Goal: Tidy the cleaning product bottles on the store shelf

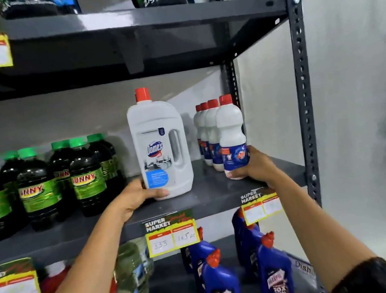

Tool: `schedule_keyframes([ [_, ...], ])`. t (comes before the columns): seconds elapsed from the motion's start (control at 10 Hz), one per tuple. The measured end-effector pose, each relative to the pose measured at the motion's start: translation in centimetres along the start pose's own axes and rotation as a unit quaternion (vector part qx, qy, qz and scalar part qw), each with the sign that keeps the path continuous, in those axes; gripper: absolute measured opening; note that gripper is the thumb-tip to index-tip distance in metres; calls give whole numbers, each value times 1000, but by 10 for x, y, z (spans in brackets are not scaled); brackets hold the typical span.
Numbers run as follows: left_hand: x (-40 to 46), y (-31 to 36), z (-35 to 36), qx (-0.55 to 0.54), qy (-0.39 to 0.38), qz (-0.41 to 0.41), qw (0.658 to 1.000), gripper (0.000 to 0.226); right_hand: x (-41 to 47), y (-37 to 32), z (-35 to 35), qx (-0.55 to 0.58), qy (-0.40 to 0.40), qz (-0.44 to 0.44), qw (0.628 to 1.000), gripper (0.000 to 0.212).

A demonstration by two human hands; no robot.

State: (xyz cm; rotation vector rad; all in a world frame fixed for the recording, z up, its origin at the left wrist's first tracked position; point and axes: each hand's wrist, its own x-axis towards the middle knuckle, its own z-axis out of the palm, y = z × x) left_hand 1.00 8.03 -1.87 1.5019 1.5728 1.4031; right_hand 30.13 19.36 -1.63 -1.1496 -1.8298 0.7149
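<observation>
A large white Domex jug (159, 143) with a red cap stands upright on the grey middle shelf (213, 193). My left hand (136, 195) grips its lower left corner. To the right, a small white Rin bottle (231, 136) with a red cap and blue label stands at the front of a row of matching bottles (207, 134). My right hand (255, 165) wraps around its base from the right.
Dark bottles with green caps (40, 182) fill the shelf's left half. Blue Harpic bottles (221, 286) stand on the shelf below, with green and red bottles (126, 280) to their left. Price tags (172, 233) hang from the shelf edge. A perforated upright post (303, 81) bounds the right side.
</observation>
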Motion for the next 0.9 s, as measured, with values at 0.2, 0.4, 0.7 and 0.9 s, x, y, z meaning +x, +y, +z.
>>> schedule_keyframes([
  [0.2, 3, -2, -3, 5, -6, -17, 1000, 68, -1, 0, 1, -45, -8, -9, 999, 96],
  [0.4, 3, -1, -6, 3, -16, -34, 999, 92, -1, 0, -4, -35, -30, -12, 999, 92],
  [0.7, -3, 8, -7, -8, -34, -66, 997, 56, 8, 7, -6, -56, -93, -14, 994, 89],
  [0.9, -5, 34, -19, 182, 34, -102, 977, 42, -67, -81, -61, -45, -43, -55, 997, 67],
])
